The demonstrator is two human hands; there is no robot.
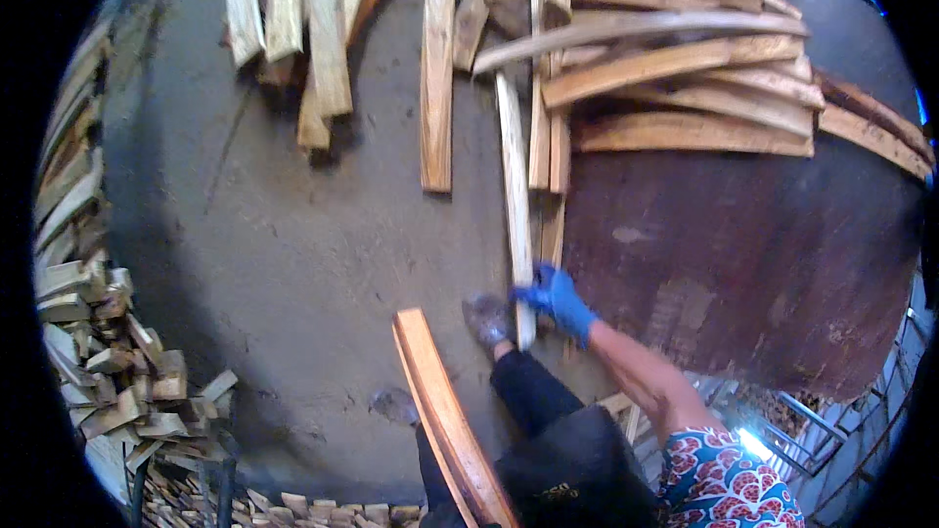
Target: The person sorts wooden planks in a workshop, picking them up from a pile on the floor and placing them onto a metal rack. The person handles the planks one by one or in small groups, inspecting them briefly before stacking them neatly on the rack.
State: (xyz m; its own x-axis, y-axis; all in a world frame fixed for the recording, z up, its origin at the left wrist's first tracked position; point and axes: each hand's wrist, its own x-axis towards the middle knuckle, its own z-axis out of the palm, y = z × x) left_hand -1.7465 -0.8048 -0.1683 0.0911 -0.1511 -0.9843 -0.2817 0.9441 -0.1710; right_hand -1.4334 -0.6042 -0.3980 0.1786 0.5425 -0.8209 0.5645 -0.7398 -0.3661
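My right hand (pixel 559 303), in a blue glove, reaches forward and grips a pale wooden plank (pixel 514 186) near its near end. That plank points away from me, its far end close to a stack of planks. Two orange-brown planks (pixel 435 391) lie side by side across my left leg, tilted toward the far left. My left hand does not show, so whether it holds them is hidden. Straight ahead, a single brown plank (pixel 436 88) lies on the grey floor. Other narrow planks (pixel 550 137) lie just beyond and beside the gripped one.
A crossed pile of planks (pixel 685 68) lies at the far right, beside a dark reddish sheet (pixel 734 254). More pale planks (pixel 328 39) lie at the far left. Short cut wood pieces (pixel 127 391) are heaped at the left. My shoe (pixel 486 321) is close to the gripped plank.
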